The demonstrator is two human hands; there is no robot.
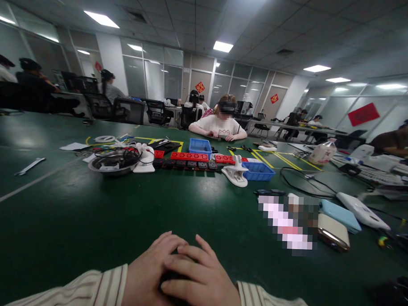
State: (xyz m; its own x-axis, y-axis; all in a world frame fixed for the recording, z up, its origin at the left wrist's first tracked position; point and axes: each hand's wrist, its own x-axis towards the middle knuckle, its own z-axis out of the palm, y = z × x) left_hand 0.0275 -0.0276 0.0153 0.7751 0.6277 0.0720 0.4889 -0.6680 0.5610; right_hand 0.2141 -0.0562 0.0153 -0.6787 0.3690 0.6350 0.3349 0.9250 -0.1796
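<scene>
My left hand [148, 276] and my right hand [204, 284] rest together at the near edge of the green table [88, 220]. The right hand's fingers lie across the left hand. Both hands curl over a small dark thing [172, 277] that is mostly hidden, and I cannot make out what it is. Striped sleeves cover both wrists. Nothing else lies within a hand's reach.
Mid-table stand a metal bowl of cables [111, 163], a row of red power strips [190, 157], two blue bins [258, 171] and white clamps [235, 173]. A wrench [29, 166] lies left. Flat devices [339, 214] lie right. A person [221, 127] sits opposite; others sit at the sides.
</scene>
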